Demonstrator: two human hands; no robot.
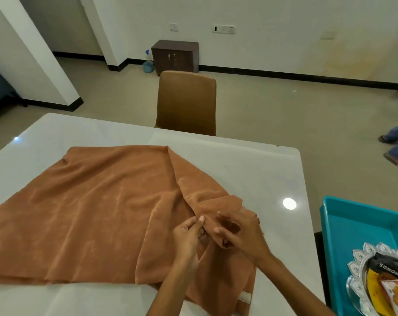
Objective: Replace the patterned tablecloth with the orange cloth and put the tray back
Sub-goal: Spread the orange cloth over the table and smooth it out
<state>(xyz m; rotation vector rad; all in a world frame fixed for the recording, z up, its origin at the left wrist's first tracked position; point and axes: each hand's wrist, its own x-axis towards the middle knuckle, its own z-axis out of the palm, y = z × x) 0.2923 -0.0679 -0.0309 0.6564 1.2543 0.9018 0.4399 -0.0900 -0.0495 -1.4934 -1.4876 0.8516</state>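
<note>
On the white table (250,169), orange cloth (97,210) mostly spread, left part lying fairly flat, right part folded back on itself in a thick ridge running toward the near edge. No patterned cloth anywhere in view, so presumably off already; spreading the replacement looks like the step in hand. Left hand (189,236) pinching a fold of the fabric between thumb and fingers. Right hand (239,233) just beside it, touching, fingers curled closed on the same bunched edge. Both working at the doubled-over corner, near the front right of the cloth. Teal tray (344,226) off to the right, beyond the table's edge, resting on something not visible. Inside it, a silver plate (362,263) with packets on top. Brown chair (186,103) tucked in at the far side. Next, probably: separating the layers, finding the true corner, then drawing it out rightward over the bare marble until flat. Only then room for the tray. Care needed, maybe, not to drag the flat left side askew.
</note>
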